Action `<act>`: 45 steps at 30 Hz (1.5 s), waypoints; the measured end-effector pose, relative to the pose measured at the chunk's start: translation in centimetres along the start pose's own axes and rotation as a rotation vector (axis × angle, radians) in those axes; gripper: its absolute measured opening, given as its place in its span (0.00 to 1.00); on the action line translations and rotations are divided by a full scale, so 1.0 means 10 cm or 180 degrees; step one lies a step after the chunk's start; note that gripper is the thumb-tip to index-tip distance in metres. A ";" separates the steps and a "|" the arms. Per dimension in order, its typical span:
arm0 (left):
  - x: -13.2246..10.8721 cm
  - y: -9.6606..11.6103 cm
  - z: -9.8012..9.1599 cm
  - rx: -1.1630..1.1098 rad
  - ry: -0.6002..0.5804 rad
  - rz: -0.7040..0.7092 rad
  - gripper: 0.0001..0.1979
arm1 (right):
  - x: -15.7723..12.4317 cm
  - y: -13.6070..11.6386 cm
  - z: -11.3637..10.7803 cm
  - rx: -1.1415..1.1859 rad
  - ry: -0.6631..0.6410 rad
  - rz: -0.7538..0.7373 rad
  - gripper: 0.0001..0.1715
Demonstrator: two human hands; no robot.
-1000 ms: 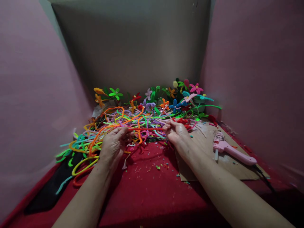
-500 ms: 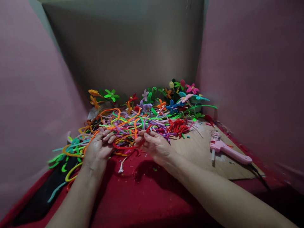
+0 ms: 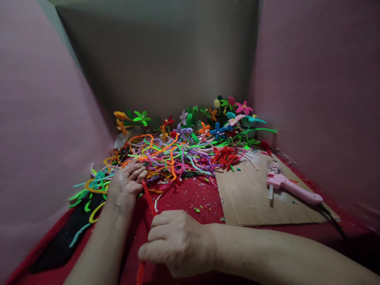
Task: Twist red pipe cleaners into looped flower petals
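Observation:
A red pipe cleaner (image 3: 149, 198) stretches between my two hands above the red cloth. My left hand (image 3: 130, 178), at the near left edge of the pile, is closed on its upper end. Closer to me, my right hand (image 3: 178, 241) has its fingers wrapped round the same pipe cleaner, and a tail of it hangs out below the fist. Just beyond my left hand lies a heap of loose pipe cleaners (image 3: 184, 158) in many colours. A bundle of short red pieces (image 3: 225, 157) sits at the heap's right side.
Pipe-cleaner flowers (image 3: 217, 131) stand along the back. On the right, a pink glue gun (image 3: 292, 190) with its cord lies on a brown board (image 3: 243, 202). Small scraps dot the red cloth (image 3: 178, 198). A black flat item (image 3: 56, 245) is at left. Walls enclose three sides.
My right hand has moved down toward me and turned from a fingertip pinch to a fist. The red pipe cleaner, curved before, is now drawn straight. The left hand stays nearly in place.

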State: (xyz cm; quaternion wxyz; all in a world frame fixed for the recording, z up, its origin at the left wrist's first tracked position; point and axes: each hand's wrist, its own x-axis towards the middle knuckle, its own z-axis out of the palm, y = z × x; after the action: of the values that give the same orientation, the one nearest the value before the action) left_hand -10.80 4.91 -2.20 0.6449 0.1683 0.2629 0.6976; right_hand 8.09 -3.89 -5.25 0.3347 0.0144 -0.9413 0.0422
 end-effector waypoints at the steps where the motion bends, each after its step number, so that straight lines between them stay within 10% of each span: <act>1: 0.00 0.00 0.00 -0.0010 -0.0019 -0.0004 0.14 | 0.00 0.00 -0.01 0.0078 0.0058 0.0010 0.10; 9: -0.03 -0.06 0.07 -0.0188 -0.0121 0.0425 0.17 | 0.03 0.17 -0.24 0.3419 0.2501 0.2295 0.09; 14: -0.09 -0.17 0.17 -0.0164 -0.0039 0.0585 0.12 | 0.00 0.45 -0.34 0.4466 0.3605 0.2595 0.04; 33: -0.18 -0.20 0.18 0.0518 -0.0571 0.0690 0.10 | -0.15 0.70 -0.38 0.4902 0.4460 0.3106 0.08; 39: -0.27 -0.33 0.21 0.1359 -0.1087 0.0346 0.13 | -0.17 0.73 -0.31 0.4840 0.4431 0.2948 0.07; 45: -0.30 -0.41 0.24 0.1776 -0.0851 0.0298 0.09 | -0.16 0.72 -0.28 0.4730 0.4179 0.3102 0.07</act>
State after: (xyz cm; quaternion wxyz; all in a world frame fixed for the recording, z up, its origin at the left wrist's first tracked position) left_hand -5.76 2.43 -2.30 0.5698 0.4410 0.3491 0.5992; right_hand 10.70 3.48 -4.66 0.6248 -0.1858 -0.2257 0.7240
